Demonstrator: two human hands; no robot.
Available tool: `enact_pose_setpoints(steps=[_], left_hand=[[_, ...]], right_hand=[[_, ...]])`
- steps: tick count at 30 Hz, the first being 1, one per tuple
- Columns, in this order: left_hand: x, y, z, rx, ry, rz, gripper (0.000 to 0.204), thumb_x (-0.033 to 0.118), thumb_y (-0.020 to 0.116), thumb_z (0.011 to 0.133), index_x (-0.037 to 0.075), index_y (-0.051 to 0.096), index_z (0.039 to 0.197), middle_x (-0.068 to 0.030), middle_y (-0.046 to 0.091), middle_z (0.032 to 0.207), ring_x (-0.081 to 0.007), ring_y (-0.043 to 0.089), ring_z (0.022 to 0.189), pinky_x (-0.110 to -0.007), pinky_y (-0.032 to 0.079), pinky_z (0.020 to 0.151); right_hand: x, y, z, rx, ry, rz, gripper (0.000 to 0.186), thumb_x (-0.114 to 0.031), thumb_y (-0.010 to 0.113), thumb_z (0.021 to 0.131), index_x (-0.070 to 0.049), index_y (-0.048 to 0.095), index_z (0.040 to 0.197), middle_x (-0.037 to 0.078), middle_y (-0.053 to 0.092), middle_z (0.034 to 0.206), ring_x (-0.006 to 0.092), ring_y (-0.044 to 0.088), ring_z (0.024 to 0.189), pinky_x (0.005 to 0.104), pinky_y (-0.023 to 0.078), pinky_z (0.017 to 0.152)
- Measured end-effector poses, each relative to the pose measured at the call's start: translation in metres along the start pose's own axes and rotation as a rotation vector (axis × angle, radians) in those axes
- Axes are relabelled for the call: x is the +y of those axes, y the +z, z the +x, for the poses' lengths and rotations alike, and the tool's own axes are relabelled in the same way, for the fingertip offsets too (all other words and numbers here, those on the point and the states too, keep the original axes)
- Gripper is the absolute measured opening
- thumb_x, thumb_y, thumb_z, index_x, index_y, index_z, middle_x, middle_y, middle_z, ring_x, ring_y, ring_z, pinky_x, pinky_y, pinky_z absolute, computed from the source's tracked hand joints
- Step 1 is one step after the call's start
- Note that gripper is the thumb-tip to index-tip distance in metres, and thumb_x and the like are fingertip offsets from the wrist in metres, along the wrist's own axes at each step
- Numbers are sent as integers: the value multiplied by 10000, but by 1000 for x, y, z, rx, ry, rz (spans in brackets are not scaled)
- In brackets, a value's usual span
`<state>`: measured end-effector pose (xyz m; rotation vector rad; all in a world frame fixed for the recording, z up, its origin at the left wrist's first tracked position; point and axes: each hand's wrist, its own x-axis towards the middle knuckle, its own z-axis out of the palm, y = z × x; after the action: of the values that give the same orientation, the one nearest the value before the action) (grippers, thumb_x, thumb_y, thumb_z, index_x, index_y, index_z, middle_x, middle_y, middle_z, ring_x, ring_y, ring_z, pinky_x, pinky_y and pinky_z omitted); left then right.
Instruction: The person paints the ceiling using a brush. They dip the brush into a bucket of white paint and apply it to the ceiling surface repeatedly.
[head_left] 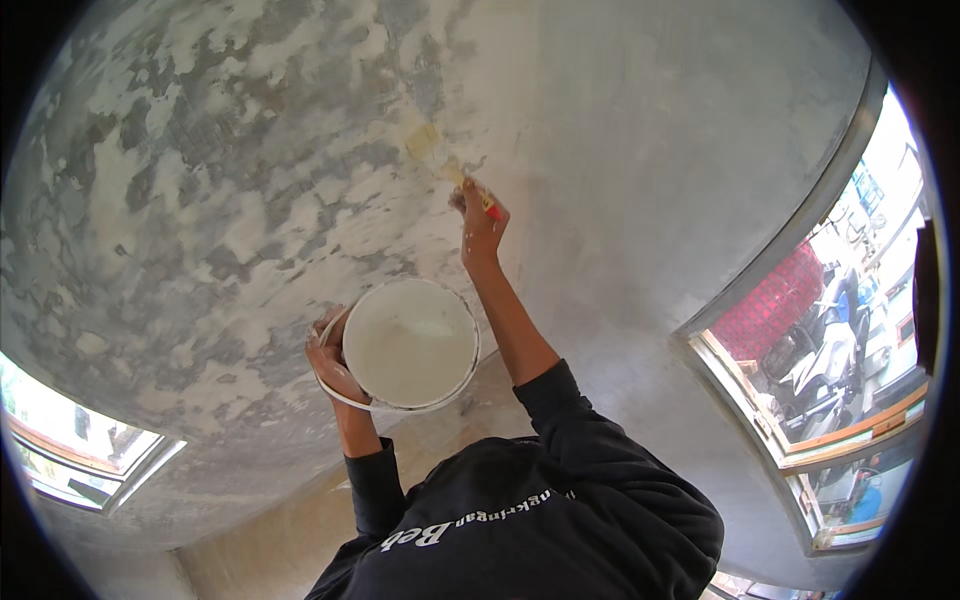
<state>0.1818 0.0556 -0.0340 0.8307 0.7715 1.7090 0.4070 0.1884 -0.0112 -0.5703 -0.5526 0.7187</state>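
Holding a flat paintbrush [437, 157] just above the centre of the frame, pinching its red-marked handle between thumb and fingers of the right hand [482, 223]. Gripping close to the bristle end, presumably for firm control of the angle, leaving the bristle width unobstructed. Aiming bristles toward the upper left, at the wall [220, 190]; blurring there, so making contact or hovering just off the surface: cannot tell.

Clasping a white bucket [400, 291] at lower centre with the left hand [328, 355], bending fingers around its left side, partly hidden from view. Facing the open mouth upward, probably against spilling the pale contents [412, 345] and for easy dipping. Looping the thin bail [350, 401] across the left wrist, perhaps as a backup against slipping.

Carrying the bucket below and left of the brush, near the right forearm [512, 320], likely for a short reach and for catching drips. Showing mottled grey and white patches across the upper left of the frame; looking smoother and greyer toward the upper right.
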Motion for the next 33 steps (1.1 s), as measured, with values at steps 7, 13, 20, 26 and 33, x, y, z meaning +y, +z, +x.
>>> enact_pose_setpoints(steps=[7, 13, 20, 26, 33], left_hand=[[7, -3, -10, -37, 11, 153, 669, 533, 312, 948, -36, 584, 1170, -166, 640, 1183, -259, 556, 1134, -379, 396, 1014], [4, -12, -9, -24, -5, 124, 655, 515, 307, 953, -44, 588, 1146, -163, 648, 1175, -251, 564, 1116, -370, 391, 1015], [4, -22, -4, -22, -33, 107, 616, 479, 314, 961, -38, 570, 1177, -165, 661, 1157, -249, 576, 1108, -371, 406, 1003], [10, -35, 1, -35, -50, 103, 604, 491, 311, 966, -24, 552, 1170, -190, 647, 1175, -265, 577, 1113, -374, 417, 998], [19, -55, 11, -57, -95, 111, 572, 480, 337, 968, -7, 493, 1224, -212, 643, 1166, -298, 585, 1108, -388, 429, 991]], right_hand=[[74, -90, -58, 200, 104, -171, 234, -164, 651, 906, 64, 683, 947, 60, 640, 743, 106, 595, 651, 281, 530, 646], [66, -100, -87, 331, 162, -289, 257, -190, 622, 920, 49, 673, 839, 38, 607, 696, 94, 547, 607, 262, 495, 592], [25, -9, -38, 124, -85, -229, 344, -231, 615, 921, 26, 578, 696, -12, 529, 663, 62, 464, 630, 242, 471, 639], [-54, 87, -16, 116, -226, 20, 340, -202, 600, 941, 45, 570, 710, -19, 512, 679, 41, 394, 629, 237, 476, 651], [25, 32, -40, 119, -256, -113, 240, -121, 587, 941, 108, 647, 985, 74, 640, 854, 102, 605, 782, 261, 544, 757]])
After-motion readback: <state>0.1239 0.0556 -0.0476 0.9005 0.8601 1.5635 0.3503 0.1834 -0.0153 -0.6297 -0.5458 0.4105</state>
